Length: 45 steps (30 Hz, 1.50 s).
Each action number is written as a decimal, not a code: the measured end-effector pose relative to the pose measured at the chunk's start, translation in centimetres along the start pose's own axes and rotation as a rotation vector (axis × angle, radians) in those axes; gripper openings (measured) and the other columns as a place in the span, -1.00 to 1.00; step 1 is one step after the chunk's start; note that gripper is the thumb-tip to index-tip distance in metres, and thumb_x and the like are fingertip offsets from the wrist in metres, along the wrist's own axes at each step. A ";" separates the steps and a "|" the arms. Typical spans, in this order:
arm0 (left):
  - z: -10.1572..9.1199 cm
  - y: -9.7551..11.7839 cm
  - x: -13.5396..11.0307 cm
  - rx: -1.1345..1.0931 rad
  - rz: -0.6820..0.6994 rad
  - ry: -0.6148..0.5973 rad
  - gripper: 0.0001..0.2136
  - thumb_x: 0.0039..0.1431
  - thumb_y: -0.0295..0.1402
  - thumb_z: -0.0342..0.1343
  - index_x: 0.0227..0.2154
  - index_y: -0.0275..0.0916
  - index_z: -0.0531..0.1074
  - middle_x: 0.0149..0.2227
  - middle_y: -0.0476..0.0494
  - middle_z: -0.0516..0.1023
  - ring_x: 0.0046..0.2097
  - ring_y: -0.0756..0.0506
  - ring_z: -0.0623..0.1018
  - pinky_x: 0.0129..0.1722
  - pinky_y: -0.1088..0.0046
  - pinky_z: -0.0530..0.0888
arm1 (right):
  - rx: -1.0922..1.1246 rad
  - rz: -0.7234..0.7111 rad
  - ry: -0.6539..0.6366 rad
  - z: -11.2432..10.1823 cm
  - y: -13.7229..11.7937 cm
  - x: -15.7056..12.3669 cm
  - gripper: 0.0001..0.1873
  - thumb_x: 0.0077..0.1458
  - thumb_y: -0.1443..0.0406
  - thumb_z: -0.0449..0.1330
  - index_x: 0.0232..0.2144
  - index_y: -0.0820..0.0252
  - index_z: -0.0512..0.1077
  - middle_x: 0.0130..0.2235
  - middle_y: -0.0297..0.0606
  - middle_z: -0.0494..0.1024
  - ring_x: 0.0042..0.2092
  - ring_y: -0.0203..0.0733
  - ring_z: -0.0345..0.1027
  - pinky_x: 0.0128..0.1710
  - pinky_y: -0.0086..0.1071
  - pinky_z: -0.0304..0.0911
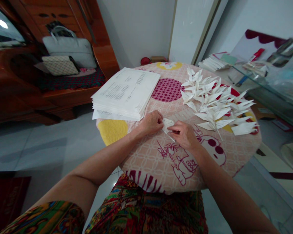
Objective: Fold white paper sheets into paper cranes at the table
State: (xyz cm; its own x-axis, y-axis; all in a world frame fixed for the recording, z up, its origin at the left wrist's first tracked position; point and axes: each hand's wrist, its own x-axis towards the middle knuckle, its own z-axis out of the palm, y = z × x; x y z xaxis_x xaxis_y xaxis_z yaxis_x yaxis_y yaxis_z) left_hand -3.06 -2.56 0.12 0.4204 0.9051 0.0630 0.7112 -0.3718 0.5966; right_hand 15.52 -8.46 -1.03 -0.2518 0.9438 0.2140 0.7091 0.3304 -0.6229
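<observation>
A small folded piece of paper (pixel 168 124) with faint print lies on the cloth-covered round table (pixel 146 156), between my two hands. On its left edge, my left hand (pixel 152 122) is closed with the fingertips pinched together. From the other side my right hand (pixel 184 134) grips the paper between thumb and fingers. Many white folded paper cranes (pixel 210 97) are heaped to the right, close beyond my right hand. A thick stack of printed paper sheets (pixel 127 92) sits at the table's left, beyond my left forearm.
A wooden bench (pixel 75 94) with a white handbag (pixel 68 48) and a checked pouch (pixel 60 65) stands at the left. On the right, a glass shelf (pixel 271 86) holds papers and other items. A wall and a pale door panel rise behind the table.
</observation>
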 end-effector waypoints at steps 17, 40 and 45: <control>0.2 0.2 0.1 0.025 0.006 0.005 -0.88 0.00 -0.55 0.10 -0.56 -0.29 0.47 -0.19 -0.15 0.54 -0.28 -0.03 0.48 -0.21 0.42 0.45 | -0.048 0.007 -0.061 -0.3 -0.7 0.1 -0.90 0.03 0.43 0.30 -0.47 0.21 0.62 -0.42 -0.31 0.37 -0.38 -0.27 0.29 -0.33 -0.39 0.13; 0.3 0.6 0.2 0.096 -0.011 -0.002 -0.90 0.01 -0.55 0.11 -0.52 -0.32 0.51 -0.21 -0.18 0.54 -0.32 -0.01 0.47 -0.28 0.46 0.42 | -0.222 -0.119 -0.186 -0.4 -0.6 0.2 -0.81 0.17 0.41 0.20 -0.26 0.19 0.64 -0.33 -0.25 0.36 -0.28 -0.20 0.34 -0.24 -0.36 0.20; 0.2 0.7 0.1 0.105 -0.019 -0.004 -0.90 0.03 -0.53 0.10 -0.49 -0.32 0.52 -0.18 -0.18 0.54 -0.30 -0.02 0.47 -0.26 0.45 0.43 | -0.209 -0.164 -0.187 -0.3 -0.2 -0.1 -0.77 0.23 0.40 0.15 -0.26 0.18 0.63 -0.29 -0.22 0.38 -0.26 -0.20 0.33 -0.24 -0.37 0.18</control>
State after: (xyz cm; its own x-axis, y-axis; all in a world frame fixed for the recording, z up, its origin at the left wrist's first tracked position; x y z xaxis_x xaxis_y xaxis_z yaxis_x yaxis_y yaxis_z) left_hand -2.38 -2.75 0.41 0.4081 0.9116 0.0488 0.7742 -0.3739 0.5107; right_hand 15.56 -8.65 -0.70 -0.4772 0.8668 0.1448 0.7639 0.4906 -0.4193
